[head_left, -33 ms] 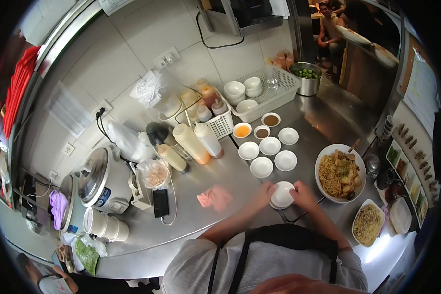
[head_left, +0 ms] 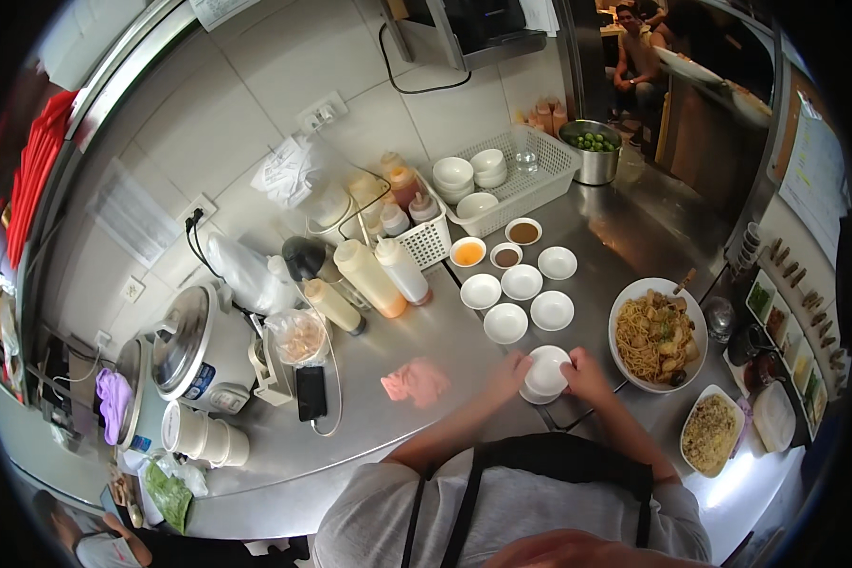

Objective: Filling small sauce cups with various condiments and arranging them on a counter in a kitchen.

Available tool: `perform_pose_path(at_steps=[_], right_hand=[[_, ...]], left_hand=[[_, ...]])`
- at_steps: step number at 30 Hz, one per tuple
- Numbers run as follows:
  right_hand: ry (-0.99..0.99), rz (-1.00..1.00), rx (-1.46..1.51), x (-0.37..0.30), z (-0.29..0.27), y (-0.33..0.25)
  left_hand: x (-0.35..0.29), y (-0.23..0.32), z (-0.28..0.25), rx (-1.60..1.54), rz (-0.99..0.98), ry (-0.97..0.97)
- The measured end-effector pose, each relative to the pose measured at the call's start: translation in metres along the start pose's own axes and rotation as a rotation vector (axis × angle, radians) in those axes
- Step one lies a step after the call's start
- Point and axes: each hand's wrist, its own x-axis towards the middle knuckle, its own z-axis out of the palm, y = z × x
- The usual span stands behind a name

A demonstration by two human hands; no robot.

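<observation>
Close in front of me, a small white sauce bowl (head_left: 546,365) is held between my two hands, with another white rim showing just beneath it. My left hand (head_left: 511,373) grips its left side, and the fingers of my right hand (head_left: 585,375) close on its right edge. Beyond them several similar white bowls (head_left: 505,323) stand on the steel counter. Farther back are a bowl of orange sauce (head_left: 468,252) and two bowls of brown sauce (head_left: 523,232). Right of my right hand stands a large white bowl of noodles (head_left: 657,333).
A pink cloth (head_left: 415,381) and a phone (head_left: 310,393) lie to the left, near squeeze bottles (head_left: 369,276). A perforated basket (head_left: 530,204) with bowls and a steel pot of green fruit (head_left: 594,151) stand behind. A tub of crumbly food (head_left: 712,431) is at right.
The held bowl has shifted very slightly away from me, showing more of the rim beneath it. Both hands stay at its sides.
</observation>
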Motion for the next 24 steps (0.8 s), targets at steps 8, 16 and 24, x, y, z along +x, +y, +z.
perform_pose_path(at_steps=[8,16,24], right_hand=[[0.18,0.318,0.647,0.007,-0.004,0.003],[0.203,0.355,0.606,-0.003,-0.007,0.004],[0.24,0.512,1.031,-0.035,-0.019,0.012]], left_hand=[[-0.004,0.008,-0.005,0.023,0.084,0.005],[0.007,-0.037,0.006,0.009,0.065,0.239],[0.012,-0.076,0.007,-0.244,0.034,0.256]])
